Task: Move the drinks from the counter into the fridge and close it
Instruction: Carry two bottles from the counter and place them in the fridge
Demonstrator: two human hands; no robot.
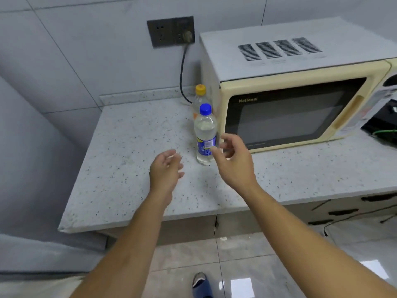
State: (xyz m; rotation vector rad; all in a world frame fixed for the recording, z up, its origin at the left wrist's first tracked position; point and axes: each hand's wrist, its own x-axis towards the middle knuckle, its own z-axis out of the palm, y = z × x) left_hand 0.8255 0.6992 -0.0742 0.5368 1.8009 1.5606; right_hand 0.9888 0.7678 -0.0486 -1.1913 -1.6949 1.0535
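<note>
Two clear plastic drink bottles stand upright on the speckled counter point(133, 147), close to the left side of the microwave. The nearer bottle point(205, 134) has a blue cap and a blue label. Behind it, partly hidden, stands a bottle with a yellow cap point(200, 94). My right hand point(231, 160) hovers just right of the blue-capped bottle, fingers loosely spread, thumb near its label, holding nothing. My left hand point(165, 168) hangs over the counter a little to the left of that bottle, fingers relaxed and empty. The fridge is out of view.
A cream microwave point(290, 87) fills the counter's right half. A black cord point(182, 76) runs from a dark wall socket point(170, 31) down behind the bottles. A grey panel point(28, 168) borders the counter on the left. Tiled floor and my shoe point(200, 283) show below.
</note>
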